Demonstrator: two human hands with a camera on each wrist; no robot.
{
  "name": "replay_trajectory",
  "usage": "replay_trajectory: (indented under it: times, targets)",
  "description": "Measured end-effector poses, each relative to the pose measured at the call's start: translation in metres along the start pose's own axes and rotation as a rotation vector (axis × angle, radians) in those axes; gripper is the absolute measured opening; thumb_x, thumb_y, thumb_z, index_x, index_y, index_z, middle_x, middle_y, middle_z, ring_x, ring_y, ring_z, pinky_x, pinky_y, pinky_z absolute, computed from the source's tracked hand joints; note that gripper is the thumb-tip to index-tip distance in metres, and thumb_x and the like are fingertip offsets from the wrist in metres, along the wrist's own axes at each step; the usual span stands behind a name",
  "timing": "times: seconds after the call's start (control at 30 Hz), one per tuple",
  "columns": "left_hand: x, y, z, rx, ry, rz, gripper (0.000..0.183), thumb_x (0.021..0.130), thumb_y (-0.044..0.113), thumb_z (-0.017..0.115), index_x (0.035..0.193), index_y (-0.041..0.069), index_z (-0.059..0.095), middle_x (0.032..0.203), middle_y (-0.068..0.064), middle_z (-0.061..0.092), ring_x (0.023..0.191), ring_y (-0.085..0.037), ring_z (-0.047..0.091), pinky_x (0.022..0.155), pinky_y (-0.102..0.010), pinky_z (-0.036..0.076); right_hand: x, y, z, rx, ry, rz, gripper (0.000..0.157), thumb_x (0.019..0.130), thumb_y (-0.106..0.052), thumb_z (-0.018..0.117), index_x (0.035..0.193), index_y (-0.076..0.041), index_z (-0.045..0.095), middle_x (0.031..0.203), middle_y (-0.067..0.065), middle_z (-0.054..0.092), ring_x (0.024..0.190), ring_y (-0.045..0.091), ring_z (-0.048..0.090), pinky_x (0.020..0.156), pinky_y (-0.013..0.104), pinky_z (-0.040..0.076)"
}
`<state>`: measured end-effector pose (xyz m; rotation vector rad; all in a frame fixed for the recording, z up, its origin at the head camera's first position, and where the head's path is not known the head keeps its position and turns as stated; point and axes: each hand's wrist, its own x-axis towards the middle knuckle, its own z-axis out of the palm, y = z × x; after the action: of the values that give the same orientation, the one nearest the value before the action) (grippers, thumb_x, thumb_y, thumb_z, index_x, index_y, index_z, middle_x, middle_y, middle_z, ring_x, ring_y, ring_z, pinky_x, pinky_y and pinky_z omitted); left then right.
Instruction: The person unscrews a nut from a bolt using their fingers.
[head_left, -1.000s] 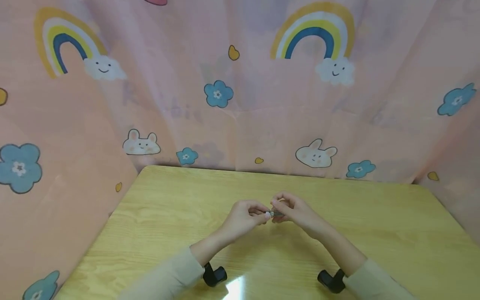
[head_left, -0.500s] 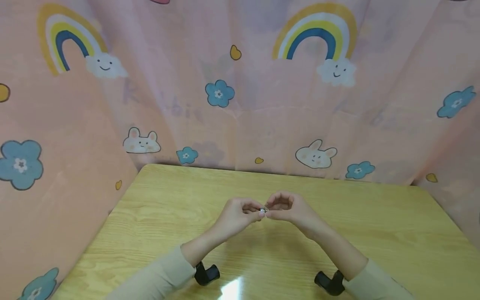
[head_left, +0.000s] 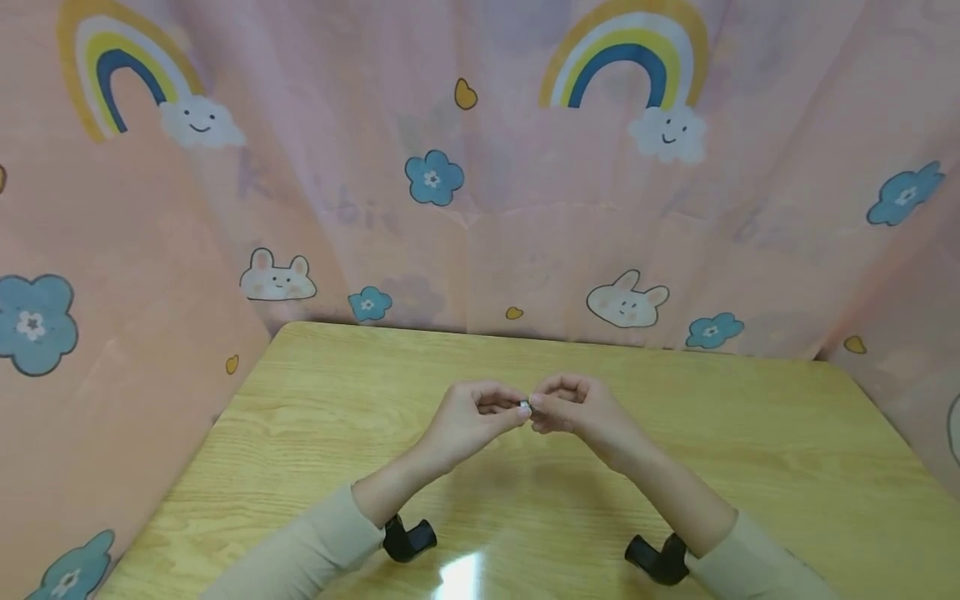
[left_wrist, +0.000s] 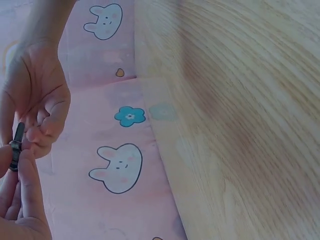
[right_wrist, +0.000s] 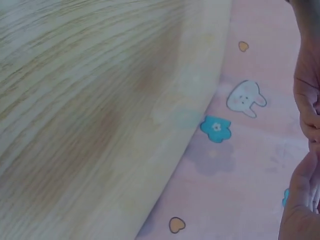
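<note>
A small dark metal bolt with a nut-like silver collar is held up above the table, between both hands. My left hand pinches its lower end between thumb and forefinger. From the other side my right hand brings thumb and forefinger together at the bolt, its other fingers curled. In the left wrist view the shank points toward the right palm, and the left fingertips cover part of the lower end. Only a bright speck of the bolt shows in the head view. Fingers hide it in the right wrist view.
A wooden table spreads under the hands. Behind it and at the sides hangs a pink curtain printed with rainbows, rabbits and flowers. A black wrist mount juts from the left sleeve and another black mount from the right.
The right fingers spread apart half a second ago and are now drawn together again at the bolt. Both hands have shifted slightly left and up in the head view.
</note>
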<state>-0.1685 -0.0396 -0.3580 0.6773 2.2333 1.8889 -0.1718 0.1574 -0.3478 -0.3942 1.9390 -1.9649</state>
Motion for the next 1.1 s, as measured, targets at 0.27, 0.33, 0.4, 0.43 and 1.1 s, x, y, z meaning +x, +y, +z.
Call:
replay_trajectory:
  times: [0.27,0.33,0.4,0.43,1.1]
  targets:
    - [0.000,0.005,-0.002,-0.021,0.036,0.004,0.018,0.087,0.008,0.066,0.102,-0.001,0.069,0.095,-0.012,0.069,0.083,-0.021,0.067,0.072,-0.027,0.053,-0.003,-0.006,0.003,-0.054,0.034,0.002,0.021,0.092,-0.018,0.060,0.101,0.000,0.057,0.090,0.006,0.064,0.080,0.017,0.064,0.080,0.038,0.052]
    - [0.000,0.007,-0.002,-0.017,0.033,-0.005,0.017,0.087,0.006,0.066,0.102,-0.002,0.069,0.095,-0.013,0.069,0.083,-0.022,0.067,0.072,-0.028,0.053,-0.002,-0.007,0.004,-0.055,0.037,0.004,0.023,0.093,-0.020,0.059,0.100,0.001,0.058,0.086,0.007,0.065,0.077,0.018,0.065,0.078,0.038,0.053]
    - [0.000,0.008,-0.003,-0.014,0.029,-0.014,0.017,0.086,0.005,0.066,0.101,-0.002,0.069,0.095,-0.013,0.069,0.082,-0.020,0.067,0.072,-0.028,0.053,-0.002,-0.007,0.003,-0.060,0.035,-0.007,0.020,0.092,-0.017,0.061,0.098,0.001,0.059,0.085,0.007,0.066,0.076,0.018,0.065,0.078,0.038,0.053]
    - [-0.001,0.008,-0.003,-0.012,0.028,-0.012,0.017,0.086,0.006,0.066,0.101,-0.002,0.069,0.094,-0.013,0.069,0.082,-0.019,0.067,0.072,-0.027,0.053,-0.002,-0.008,0.003,-0.064,0.034,-0.015,0.018,0.090,-0.015,0.062,0.098,0.001,0.059,0.086,0.006,0.066,0.077,0.018,0.065,0.079,0.038,0.053]
    - [-0.004,0.014,-0.003,-0.034,0.021,0.019,0.020,0.086,0.017,0.069,0.100,0.003,0.071,0.094,-0.009,0.070,0.081,-0.016,0.067,0.072,-0.029,0.054,-0.007,-0.018,0.001,-0.132,0.019,-0.078,0.017,0.088,-0.010,0.065,0.100,0.000,0.058,0.093,0.004,0.064,0.085,0.018,0.064,0.082,0.037,0.051]
